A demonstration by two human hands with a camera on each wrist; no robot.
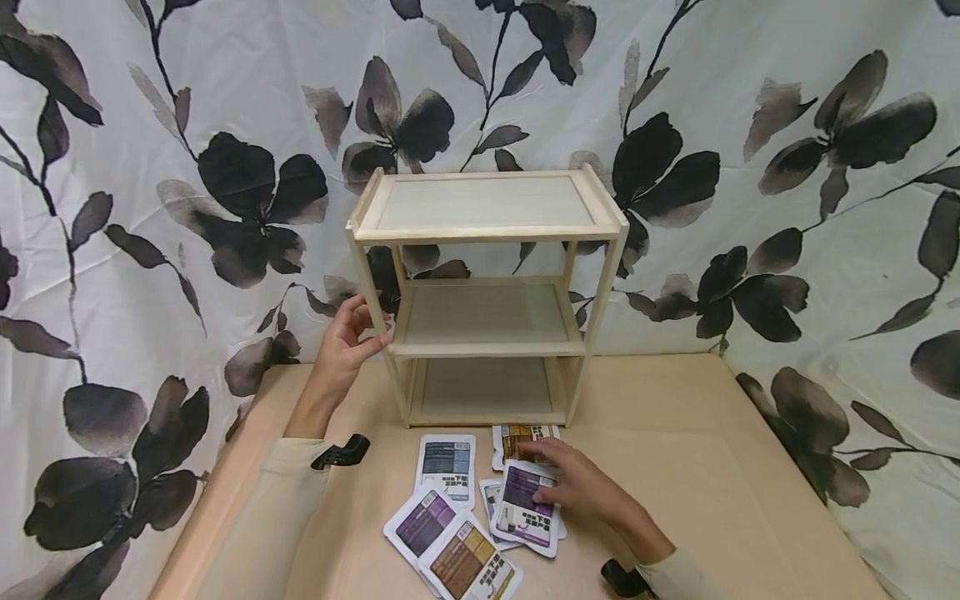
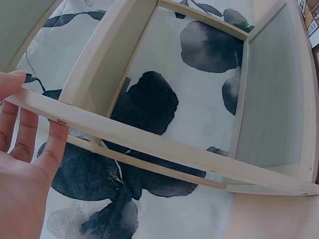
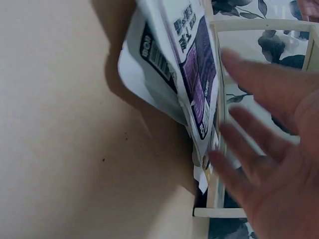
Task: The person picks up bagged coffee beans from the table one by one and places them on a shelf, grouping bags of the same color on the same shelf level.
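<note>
A small three-tier wooden shelf (image 1: 483,204) stands upright on the table. My left hand (image 1: 341,350) holds its left front post, and in the left wrist view the thumb and fingers lie on opposite sides of that post (image 2: 134,133). My right hand (image 1: 581,483) hovers at a purple-and-white packet (image 1: 516,510) that lies on other packets in front of the shelf. Seen from the right wrist, the hand (image 3: 279,154) has its fingers spread beside the purple packet (image 3: 199,69). Whether a fingertip touches it I cannot tell. A brown packet (image 1: 513,437) is partly hidden behind the right fingers.
Left of the right hand lie a blue-grey packet (image 1: 446,460), another purple packet (image 1: 424,523) and an orange-brown packet (image 1: 465,560), the last two overlapping. The light wooden table (image 1: 675,467) meets a floral cloth (image 1: 787,167) behind the shelf and at both sides.
</note>
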